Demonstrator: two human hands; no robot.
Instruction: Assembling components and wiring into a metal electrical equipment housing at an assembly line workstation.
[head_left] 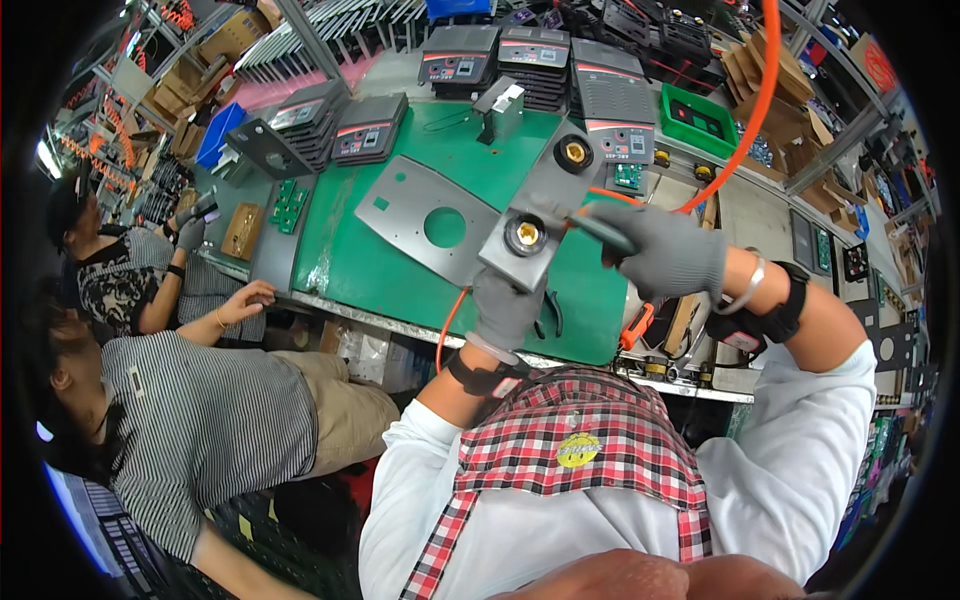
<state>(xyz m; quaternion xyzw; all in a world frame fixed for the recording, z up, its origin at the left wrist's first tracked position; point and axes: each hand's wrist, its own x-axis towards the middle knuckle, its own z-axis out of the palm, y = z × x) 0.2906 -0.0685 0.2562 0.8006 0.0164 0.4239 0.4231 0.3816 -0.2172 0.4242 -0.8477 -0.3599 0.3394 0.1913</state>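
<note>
head | grey metal panel [545, 215] with brass sockets was gripped at its near end by left hand [505, 305], long axis running away up-right over green counter [340, 240] | right hand [668, 250] was closed on green-handled tool [600, 232], tip pointed left at nearer socket [526, 235]

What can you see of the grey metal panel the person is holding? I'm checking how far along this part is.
The grey metal panel looks like flat sheet metal, long and narrow, held tilted above the green mat. Two round brass-coloured sockets sit in it, one near each end. The gloved left hand grips its lower end from below. The gloved right hand holds a green-handled tool against its right edge, near the lower socket.
</note>
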